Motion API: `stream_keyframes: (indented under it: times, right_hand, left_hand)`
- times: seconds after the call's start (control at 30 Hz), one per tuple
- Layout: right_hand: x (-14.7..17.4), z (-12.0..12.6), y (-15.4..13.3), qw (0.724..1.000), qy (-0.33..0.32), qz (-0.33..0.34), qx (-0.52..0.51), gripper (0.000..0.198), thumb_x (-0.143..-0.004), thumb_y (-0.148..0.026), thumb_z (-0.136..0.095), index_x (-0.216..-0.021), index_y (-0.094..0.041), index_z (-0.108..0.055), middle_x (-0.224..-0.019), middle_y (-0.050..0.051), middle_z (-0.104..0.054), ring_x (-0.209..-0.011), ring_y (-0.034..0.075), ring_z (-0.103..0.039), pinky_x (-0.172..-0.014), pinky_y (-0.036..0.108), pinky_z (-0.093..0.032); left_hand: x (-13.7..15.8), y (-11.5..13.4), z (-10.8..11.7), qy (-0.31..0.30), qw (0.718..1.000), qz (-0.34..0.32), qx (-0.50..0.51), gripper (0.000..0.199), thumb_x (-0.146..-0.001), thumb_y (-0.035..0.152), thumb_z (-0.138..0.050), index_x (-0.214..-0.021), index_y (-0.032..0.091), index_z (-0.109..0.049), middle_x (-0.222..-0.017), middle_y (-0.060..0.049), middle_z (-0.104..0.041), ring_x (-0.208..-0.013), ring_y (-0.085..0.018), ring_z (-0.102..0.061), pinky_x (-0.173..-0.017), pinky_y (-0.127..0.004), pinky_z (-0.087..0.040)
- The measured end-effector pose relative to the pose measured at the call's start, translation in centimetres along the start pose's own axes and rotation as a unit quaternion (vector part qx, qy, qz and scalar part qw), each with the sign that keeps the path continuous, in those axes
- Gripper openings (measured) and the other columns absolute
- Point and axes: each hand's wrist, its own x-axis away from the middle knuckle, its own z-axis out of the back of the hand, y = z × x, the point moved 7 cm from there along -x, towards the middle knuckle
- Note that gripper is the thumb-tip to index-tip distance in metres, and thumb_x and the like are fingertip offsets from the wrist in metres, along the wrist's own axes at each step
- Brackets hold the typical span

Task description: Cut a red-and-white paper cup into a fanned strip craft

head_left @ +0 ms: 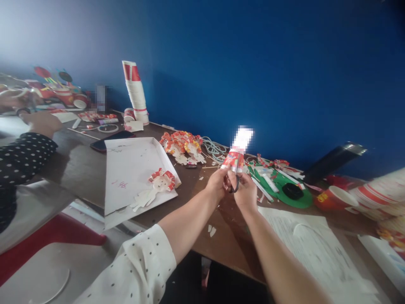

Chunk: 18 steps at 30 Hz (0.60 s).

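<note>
My left hand (217, 182) is closed around a red printed paper cup (231, 158), held up over the table's middle. Close against it, my right hand (247, 191) grips scissors (236, 185) by their dark handles. The blades point upward along the cup's right side; whether they touch the paper I cannot tell. Behind the cup is a bright, pixelated patch. Left of my hands, a paper cutout figure (162, 181) with a red fringe lies in a white box lid (126, 185). Similar cutouts (182, 145) are piled farther back.
A tall stack of paper cups (136, 95) stands by the blue wall. At right are a green disc (295, 196), a dark bottle (335, 160), a red cup (337, 199) and printed sheets (303, 240). Another person's hand (44, 123) works at far left.
</note>
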Motion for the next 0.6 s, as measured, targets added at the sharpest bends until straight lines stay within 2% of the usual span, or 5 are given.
stream_keyframes:
  times: [0.1, 0.2, 0.3, 0.43, 0.6]
  right_hand:
    - [-0.2, 0.1, 0.1, 0.999, -0.001, -0.027, -0.034, 0.043, -0.070, -0.061, -0.069, -0.064, -0.019, -0.059, -0.051, 0.000, -0.061, -0.044, 0.013, -0.053, -0.047, 0.025, -0.044]
    - [-0.4, 0.2, 0.5, 0.998, -0.004, -0.034, -0.060, 0.042, -0.071, -0.059, -0.070, -0.061, -0.020, -0.059, -0.049, -0.002, -0.058, -0.042, 0.011, -0.051, -0.046, 0.024, -0.042]
    - [-0.5, 0.3, 1.0, 0.996, 0.007, -0.041, -0.078, 0.039, -0.070, -0.055, -0.073, -0.061, -0.019, -0.059, -0.049, -0.002, -0.058, -0.041, 0.011, -0.049, -0.044, 0.024, -0.040]
    - [-0.5, 0.5, 1.1, 0.996, 0.018, -0.028, -0.083, 0.035, -0.070, -0.050, -0.074, -0.062, -0.019, -0.059, -0.048, -0.003, -0.057, -0.040, 0.010, -0.048, -0.044, 0.024, -0.038]
    - [-0.4, 0.7, 0.7, 0.999, 0.010, -0.007, -0.051, 0.040, -0.070, -0.054, -0.072, -0.058, -0.020, -0.057, -0.046, -0.003, -0.056, -0.041, 0.011, -0.048, -0.045, 0.025, -0.039]
  left_hand:
    - [0.0, 0.0, -0.3, -0.027, 0.999, -0.011, -0.021, 0.026, -0.082, 0.034, -0.063, -0.068, 0.017, -0.050, -0.046, 0.005, -0.044, -0.032, -0.006, -0.035, -0.034, -0.021, -0.023]
    - [0.0, 0.1, -0.6, -0.044, 0.998, -0.019, -0.027, 0.027, -0.082, 0.035, -0.063, -0.069, 0.017, -0.050, -0.047, 0.005, -0.045, -0.033, -0.006, -0.037, -0.034, -0.021, -0.026]
    - [0.0, 0.1, -0.4, -0.034, 0.999, -0.018, -0.031, 0.029, -0.082, 0.036, -0.065, -0.067, 0.018, -0.048, -0.047, 0.005, -0.045, -0.032, -0.006, -0.038, -0.034, -0.021, -0.027]
    - [0.0, 0.0, -0.5, -0.039, 0.999, -0.008, -0.025, 0.029, -0.082, 0.035, -0.065, -0.067, 0.017, -0.048, -0.046, 0.005, -0.045, -0.032, -0.007, -0.040, -0.033, -0.021, -0.029]
    - [0.2, -0.3, -0.7, -0.034, 0.999, 0.032, -0.006, 0.028, -0.083, 0.033, -0.064, -0.066, 0.015, -0.051, -0.047, 0.003, -0.049, -0.033, -0.007, -0.042, -0.033, -0.021, -0.029]
